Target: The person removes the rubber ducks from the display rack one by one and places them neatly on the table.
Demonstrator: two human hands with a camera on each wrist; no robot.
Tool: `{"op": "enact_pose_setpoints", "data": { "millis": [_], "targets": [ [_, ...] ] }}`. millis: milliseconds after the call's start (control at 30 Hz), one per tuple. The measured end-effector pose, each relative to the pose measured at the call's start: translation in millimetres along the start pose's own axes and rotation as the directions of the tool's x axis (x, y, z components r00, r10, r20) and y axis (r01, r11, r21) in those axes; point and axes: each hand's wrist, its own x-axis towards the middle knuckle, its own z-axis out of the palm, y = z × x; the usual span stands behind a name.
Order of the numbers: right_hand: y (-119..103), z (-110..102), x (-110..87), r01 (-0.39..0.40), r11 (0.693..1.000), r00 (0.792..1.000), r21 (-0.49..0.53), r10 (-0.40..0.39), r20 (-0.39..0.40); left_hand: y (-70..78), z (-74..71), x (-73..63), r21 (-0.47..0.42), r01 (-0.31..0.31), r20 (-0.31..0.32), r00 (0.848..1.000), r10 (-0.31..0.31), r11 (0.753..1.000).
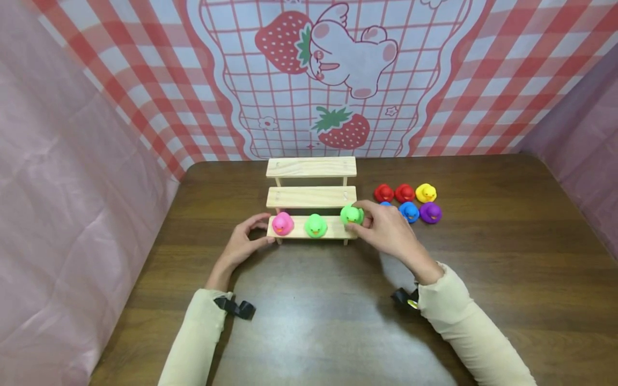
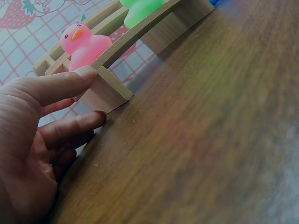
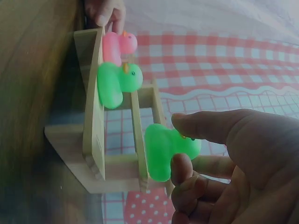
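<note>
In the head view my right hand (image 1: 388,228) pinches a green rubber duck (image 1: 351,215) between thumb and fingers, above the right end of the lowest step of a wooden three-tier stand (image 1: 311,197). The right wrist view shows this duck (image 3: 163,151) off the step. My left hand (image 1: 240,244) holds the left end of that step, its thumb (image 2: 70,86) on the corner. A pink duck (image 1: 282,223) sits at the step's left end, and a second green duck (image 1: 316,225) stands in its middle.
Right of the stand, on the brown table (image 1: 309,321), are two red ducks (image 1: 404,193), a yellow duck (image 1: 426,193), a blue duck (image 1: 409,212), a partly hidden blue one and a purple duck (image 1: 431,213). A checked cloth (image 1: 193,80) hangs behind.
</note>
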Motion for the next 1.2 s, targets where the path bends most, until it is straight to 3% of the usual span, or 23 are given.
{"op": "enact_pose_setpoints", "data": {
  "millis": [567, 967, 1200],
  "targets": [
    [34.3, -18.2, -17.1, -0.009, 0.998, 1.0, -0.057, 0.008, -0.015, -0.2, -0.9, 2.0, 0.006, 0.025, -0.002, 1.0, -0.025, 1.0],
    [53.9, -19.8, -28.2, -0.094, 0.993, 0.992, -0.071, 0.099, 0.078, -1.0, -0.1, 1.0, 0.0, 0.007, -0.002, 1.0, -0.007, 1.0],
    [64.7, -17.7, -32.1, -0.098, 0.993, 0.989, -0.069, 0.105, 0.107, -4.6, -0.4, 1.3, -0.001, -0.013, -0.003, 1.0, 0.013, 1.0]
  ]
}}
